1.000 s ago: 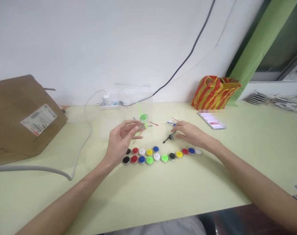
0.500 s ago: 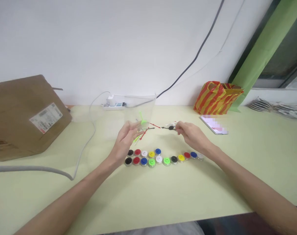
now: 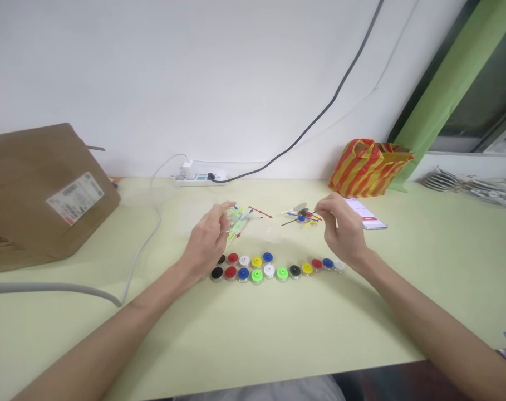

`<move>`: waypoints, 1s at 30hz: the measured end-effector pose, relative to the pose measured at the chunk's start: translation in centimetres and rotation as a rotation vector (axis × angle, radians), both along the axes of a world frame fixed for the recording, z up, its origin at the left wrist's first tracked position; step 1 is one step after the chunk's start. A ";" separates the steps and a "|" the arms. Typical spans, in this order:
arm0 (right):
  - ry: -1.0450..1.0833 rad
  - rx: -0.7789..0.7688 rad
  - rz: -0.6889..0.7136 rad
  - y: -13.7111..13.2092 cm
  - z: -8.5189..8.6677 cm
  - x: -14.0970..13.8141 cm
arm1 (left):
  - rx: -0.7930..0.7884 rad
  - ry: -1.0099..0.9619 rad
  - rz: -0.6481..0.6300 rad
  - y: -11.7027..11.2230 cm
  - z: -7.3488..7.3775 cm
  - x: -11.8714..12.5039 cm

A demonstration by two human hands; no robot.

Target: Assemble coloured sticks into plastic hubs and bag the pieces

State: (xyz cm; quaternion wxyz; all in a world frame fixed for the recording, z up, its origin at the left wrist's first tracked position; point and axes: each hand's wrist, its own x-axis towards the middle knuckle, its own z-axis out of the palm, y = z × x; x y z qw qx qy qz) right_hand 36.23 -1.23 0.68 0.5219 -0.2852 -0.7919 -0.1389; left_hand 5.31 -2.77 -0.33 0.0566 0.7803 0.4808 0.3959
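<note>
My left hand (image 3: 206,242) is closed on the edge of a clear plastic bag (image 3: 259,225) that holds thin coloured sticks (image 3: 239,221) and lies low over the table. My right hand (image 3: 342,228) pinches a small black pointer with a round hub (image 3: 303,213), held just above a little pile of coloured pointers (image 3: 309,218). In front of both hands, two rows of round coloured caps (image 3: 269,270) lie on the pale green table (image 3: 253,334): black, red, white, yellow, blue and green.
A brown cardboard box (image 3: 39,195) stands at the left, with a grey cable (image 3: 48,288) in front of it. A power strip (image 3: 198,176) lies by the wall. At the right are a red-yellow striped bag (image 3: 367,167) and a phone (image 3: 367,214).
The clear bag, held upright before, has come down flat near the table. My right hand picked the black pointer off the table and now holds it higher, further right.
</note>
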 end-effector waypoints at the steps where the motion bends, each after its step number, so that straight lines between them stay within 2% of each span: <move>1: -0.046 -0.005 0.012 0.0 -0.1 -0.1 | -0.005 -0.009 0.006 0.1 -0.1 -0.1; 5: -0.158 0.030 0.017 -0.2 -0.6 -0.8 | -0.023 -0.058 0.023 0.0 -0.1 0.0; 11: -0.253 0.279 0.052 -1.9 -1.0 -2.3 | -0.062 -0.085 -0.039 -0.8 0.1 0.9; 13: -0.266 0.309 0.096 -2.6 -0.9 -2.5 | -0.085 -0.092 -0.050 -1.1 0.1 1.3; 17: -0.213 0.251 0.151 -3.4 -0.6 -2.8 | -0.138 -0.123 -0.174 -1.9 0.1 2.0; 20: -0.060 0.210 0.196 -3.7 -0.2 -3.2 | -0.136 -0.156 -0.266 -2.4 0.0 2.7; 24: 0.121 0.136 0.241 -4.3 0.5 -3.9 | -0.221 -0.199 -0.328 -3.1 0.2 3.5; 26: 0.128 0.094 0.253 -4.6 0.9 -4.1 | -0.253 -0.232 -0.338 -3.3 0.2 3.8; 30: -0.017 -0.063 0.298 -5.1 1.6 -4.0 | -0.315 -0.348 -0.358 -3.1 0.1 4.0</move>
